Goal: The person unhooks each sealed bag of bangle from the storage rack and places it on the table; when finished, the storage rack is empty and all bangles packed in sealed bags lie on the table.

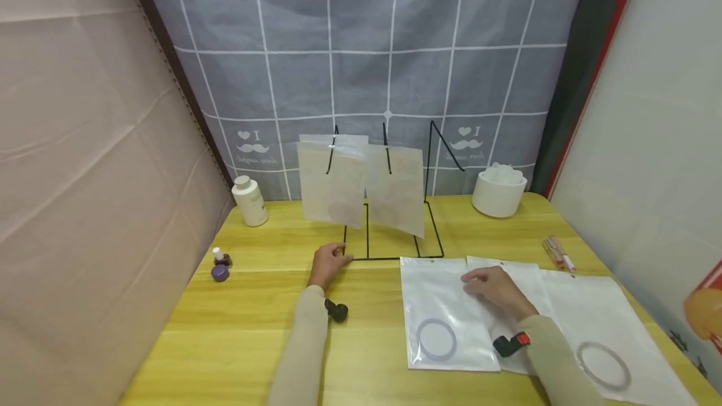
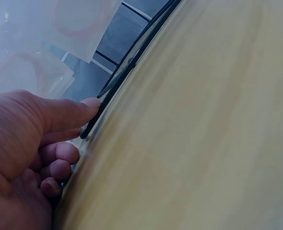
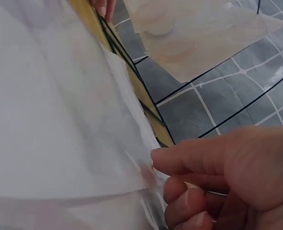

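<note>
A black wire rack (image 1: 399,259) with upright hooks stands on the table. My left hand (image 1: 329,264) is at its front left corner, and in the left wrist view the thumb and forefinger pinch the black wire. Plastic bags (image 1: 333,187) hang on the left and middle hooks; the right hook (image 1: 448,149) carries none. Three flat white plastic bags lie on the right. The leftmost bag (image 1: 429,293) shows a pale purple ring (image 1: 437,339). My right hand (image 1: 499,290) lies over its right side and pinches plastic at an edge; one fingertip is partly hidden behind the film.
A white bottle (image 1: 250,201) stands at the back left, above a small dark nail-polish bottle (image 1: 222,257) and a purple lid (image 1: 220,273). At the back right is a white round tissue holder (image 1: 499,193). Slim tubes (image 1: 558,253) lie near the right edge.
</note>
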Demonstrator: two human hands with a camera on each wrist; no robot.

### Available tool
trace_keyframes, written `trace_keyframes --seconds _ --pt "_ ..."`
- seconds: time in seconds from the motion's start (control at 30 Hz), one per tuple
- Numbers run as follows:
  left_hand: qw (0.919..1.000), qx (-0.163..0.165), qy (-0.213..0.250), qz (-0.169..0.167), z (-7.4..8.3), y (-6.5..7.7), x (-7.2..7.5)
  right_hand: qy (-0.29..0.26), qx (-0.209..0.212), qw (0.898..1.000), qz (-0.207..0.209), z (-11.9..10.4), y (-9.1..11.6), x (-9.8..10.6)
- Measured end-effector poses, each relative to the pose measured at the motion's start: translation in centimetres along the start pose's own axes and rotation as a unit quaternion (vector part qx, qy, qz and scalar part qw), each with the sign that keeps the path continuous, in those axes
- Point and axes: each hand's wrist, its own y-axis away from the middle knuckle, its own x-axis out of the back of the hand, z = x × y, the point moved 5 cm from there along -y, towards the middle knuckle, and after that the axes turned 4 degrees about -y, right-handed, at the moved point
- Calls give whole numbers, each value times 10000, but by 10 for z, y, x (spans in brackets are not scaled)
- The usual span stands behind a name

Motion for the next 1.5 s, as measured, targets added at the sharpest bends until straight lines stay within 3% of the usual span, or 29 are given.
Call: trace_keyframes --seconds 0.13,0.27,0.43,0.53,0.67,0.8,1.2,1.5 --pt "10000 -20 -43 -20 0 0 0 -362 -176 9992 -29 -3 -6 13" --pt "10000 -15 -37 -12 1 1 0 -821 43 9962 276 -19 -14 32" --pt "10000 -84 -11 7 4 1 1 -1161 958 9852 815 -58 -18 51" --pt "10000 -63 35 -36 3 2 0 -1325 1749 9698 1069 -84 -20 52" --pt "9999 -40 63 -96 3 3 -1 -1366 2792 9439 1114 -118 -21 44" --pt "9999 -80 67 -100 2 3 -1 -1173 3318 9304 1026 -144 -25 34" --pt "9999 -43 80 -79 6 2 -1 -724 3923 9096 1164 -199 -51 24" --pt "9999 -113 -32 13 3 1 0 -751 4027 9056 1101 -212 -58 20"
